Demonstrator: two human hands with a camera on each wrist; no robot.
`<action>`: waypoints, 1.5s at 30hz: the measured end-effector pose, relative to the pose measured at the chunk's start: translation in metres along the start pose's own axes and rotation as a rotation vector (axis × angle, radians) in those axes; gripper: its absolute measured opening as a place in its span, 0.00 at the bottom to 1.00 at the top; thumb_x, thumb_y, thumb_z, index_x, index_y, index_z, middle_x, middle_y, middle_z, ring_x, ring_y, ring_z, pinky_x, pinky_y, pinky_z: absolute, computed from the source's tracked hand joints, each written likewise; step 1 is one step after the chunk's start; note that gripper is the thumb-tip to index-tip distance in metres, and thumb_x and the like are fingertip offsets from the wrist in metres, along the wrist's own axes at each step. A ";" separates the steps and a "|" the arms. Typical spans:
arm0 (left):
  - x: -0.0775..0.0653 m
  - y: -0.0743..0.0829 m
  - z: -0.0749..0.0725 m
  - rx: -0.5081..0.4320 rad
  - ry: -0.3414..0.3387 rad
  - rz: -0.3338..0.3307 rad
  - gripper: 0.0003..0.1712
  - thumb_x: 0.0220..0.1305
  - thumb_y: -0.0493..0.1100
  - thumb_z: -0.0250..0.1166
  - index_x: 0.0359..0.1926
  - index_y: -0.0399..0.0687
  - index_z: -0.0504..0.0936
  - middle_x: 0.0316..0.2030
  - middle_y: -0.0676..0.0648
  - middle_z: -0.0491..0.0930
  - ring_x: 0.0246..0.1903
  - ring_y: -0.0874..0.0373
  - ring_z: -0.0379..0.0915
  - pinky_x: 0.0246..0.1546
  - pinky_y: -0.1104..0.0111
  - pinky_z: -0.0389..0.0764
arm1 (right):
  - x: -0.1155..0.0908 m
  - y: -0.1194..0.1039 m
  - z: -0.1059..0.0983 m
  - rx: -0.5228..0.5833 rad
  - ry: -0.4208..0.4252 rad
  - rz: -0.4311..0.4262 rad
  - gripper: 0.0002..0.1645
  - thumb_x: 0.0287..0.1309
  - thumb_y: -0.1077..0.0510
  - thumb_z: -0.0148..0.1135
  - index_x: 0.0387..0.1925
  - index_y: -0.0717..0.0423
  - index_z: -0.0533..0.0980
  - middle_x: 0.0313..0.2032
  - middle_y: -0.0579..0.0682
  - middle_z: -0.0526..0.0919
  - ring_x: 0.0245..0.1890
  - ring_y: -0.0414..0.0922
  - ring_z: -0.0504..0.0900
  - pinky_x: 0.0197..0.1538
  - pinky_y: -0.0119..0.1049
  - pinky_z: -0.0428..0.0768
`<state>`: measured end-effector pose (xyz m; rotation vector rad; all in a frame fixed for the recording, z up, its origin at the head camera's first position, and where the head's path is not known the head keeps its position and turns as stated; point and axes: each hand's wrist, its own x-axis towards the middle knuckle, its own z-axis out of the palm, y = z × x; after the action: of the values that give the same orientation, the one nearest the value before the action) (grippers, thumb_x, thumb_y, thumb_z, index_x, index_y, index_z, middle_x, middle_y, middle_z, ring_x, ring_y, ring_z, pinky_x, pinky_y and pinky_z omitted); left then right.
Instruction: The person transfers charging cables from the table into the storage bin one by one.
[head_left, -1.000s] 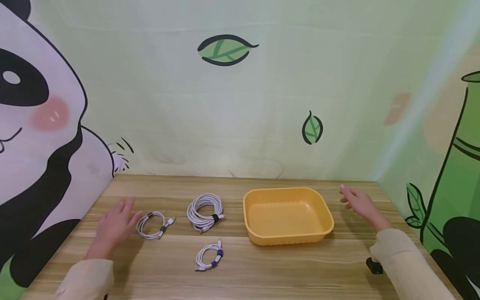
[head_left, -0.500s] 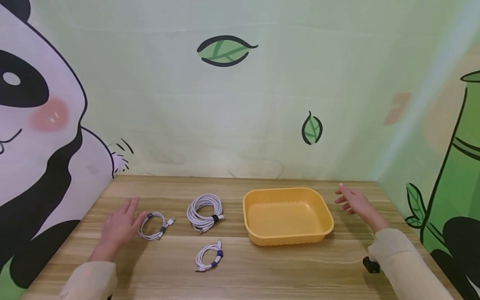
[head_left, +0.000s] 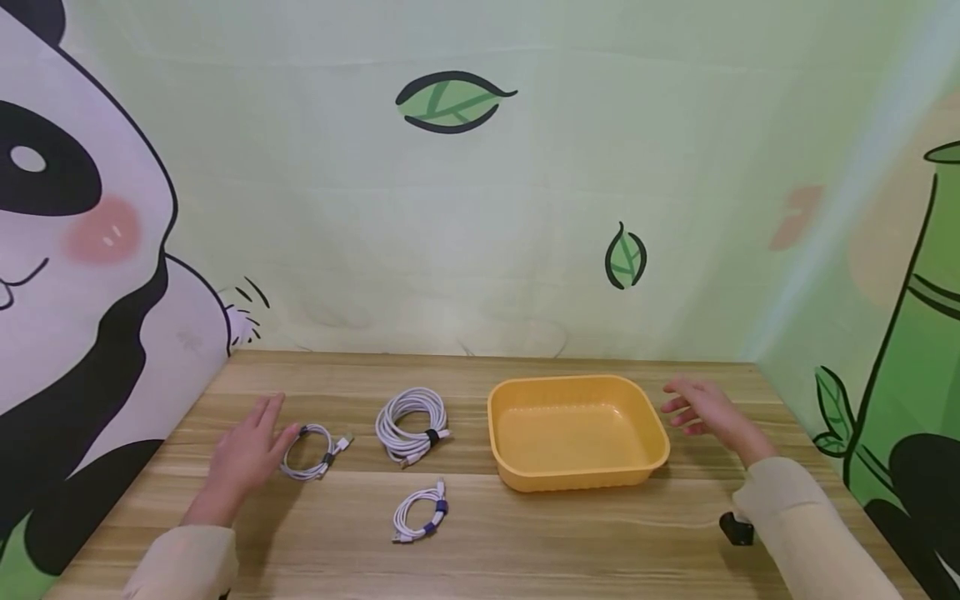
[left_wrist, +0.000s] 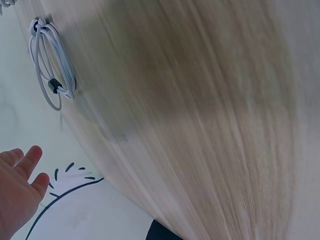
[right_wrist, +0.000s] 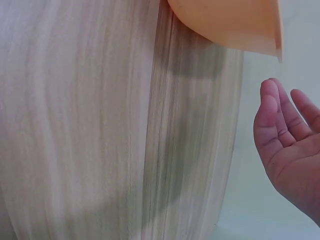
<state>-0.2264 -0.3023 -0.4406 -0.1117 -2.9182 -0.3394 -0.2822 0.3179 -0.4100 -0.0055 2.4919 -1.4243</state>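
My left hand hovers over the table's left side with its fingers extended and nothing in them. Just right of its thumb lies a small coiled white cable with dark ties; the left wrist view also shows this cable apart from the hand. A thicker coil of white cable with a black tie rests farther right. Nearer the front is another small coiled cable with blue ties. My right hand, fingers loosely bent and holding nothing, is beside the right rim of a yellow plastic basket.
Everything lies on a wood-grain table. Behind it hangs a pale green backdrop with a printed panda and leaves. A black device is at the right wrist, under the sleeve.
My left hand has moved slightly right, closer to the small cable at the left. The right hand has shifted left toward the basket. The cables and basket have stayed put.
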 end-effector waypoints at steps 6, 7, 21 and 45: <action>0.000 0.002 0.000 -0.009 -0.011 -0.001 0.37 0.65 0.59 0.39 0.65 0.40 0.49 0.61 0.29 0.52 0.53 0.27 0.56 0.49 0.37 0.58 | -0.001 0.000 0.000 0.098 -0.037 0.004 0.30 0.61 0.53 0.45 0.58 0.70 0.55 0.35 0.50 0.79 0.31 0.42 0.78 0.34 0.36 0.79; 0.000 0.002 0.000 -0.011 -0.013 -0.001 0.37 0.65 0.60 0.38 0.65 0.40 0.49 0.61 0.29 0.52 0.53 0.27 0.56 0.49 0.37 0.58 | -0.001 0.000 0.001 0.115 -0.044 0.000 0.30 0.60 0.55 0.46 0.58 0.70 0.56 0.34 0.46 0.79 0.31 0.41 0.78 0.34 0.35 0.79; -0.001 0.002 0.004 -0.048 0.018 0.009 0.36 0.65 0.58 0.40 0.65 0.39 0.50 0.60 0.28 0.55 0.53 0.28 0.56 0.49 0.37 0.57 | 0.000 0.002 0.006 0.201 -0.113 -0.003 0.32 0.59 0.60 0.47 0.60 0.71 0.50 0.30 0.40 0.77 0.29 0.38 0.75 0.33 0.33 0.78; -0.004 0.001 0.007 -0.058 -0.001 0.007 0.36 0.65 0.58 0.39 0.65 0.37 0.50 0.60 0.27 0.54 0.55 0.29 0.54 0.50 0.40 0.59 | 0.004 0.003 0.016 0.189 -0.121 0.034 0.32 0.55 0.67 0.50 0.60 0.68 0.53 0.39 0.54 0.72 0.31 0.42 0.76 0.35 0.34 0.79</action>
<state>-0.2242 -0.3004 -0.4479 -0.1301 -2.9088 -0.4234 -0.2823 0.3055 -0.4216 -0.0113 2.2430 -1.5899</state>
